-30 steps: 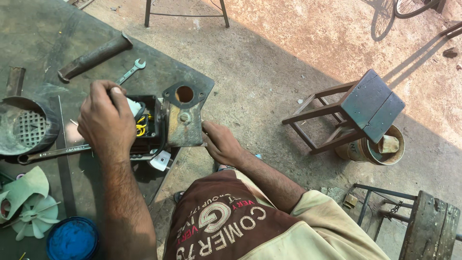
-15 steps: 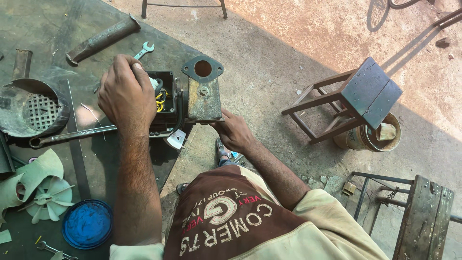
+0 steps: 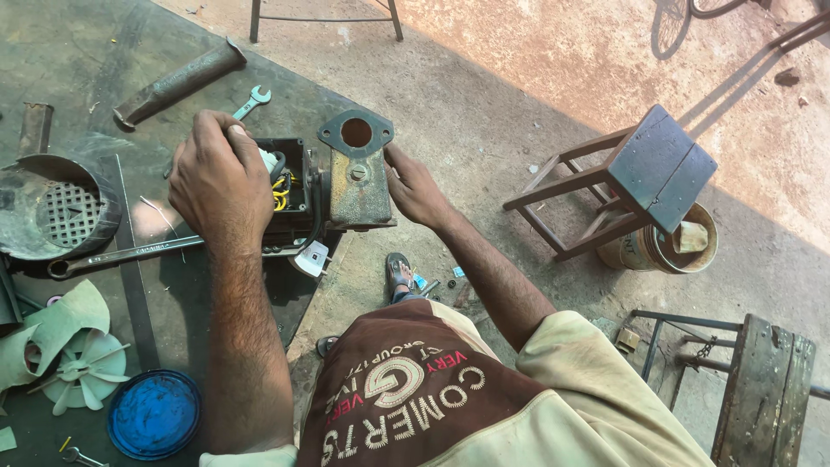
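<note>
Head view: pump body (image 3: 354, 177) stands upright, flange hole up.

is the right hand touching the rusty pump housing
Touching. The head view shows the right hand pressed flat against the side of the rusty pump housing, with no gap between them.

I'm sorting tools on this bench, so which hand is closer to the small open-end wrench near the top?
The left hand. It sits just below the small wrench, over the motor's open wiring box. The right hand is farther right, against the rusty flanged housing.
</note>
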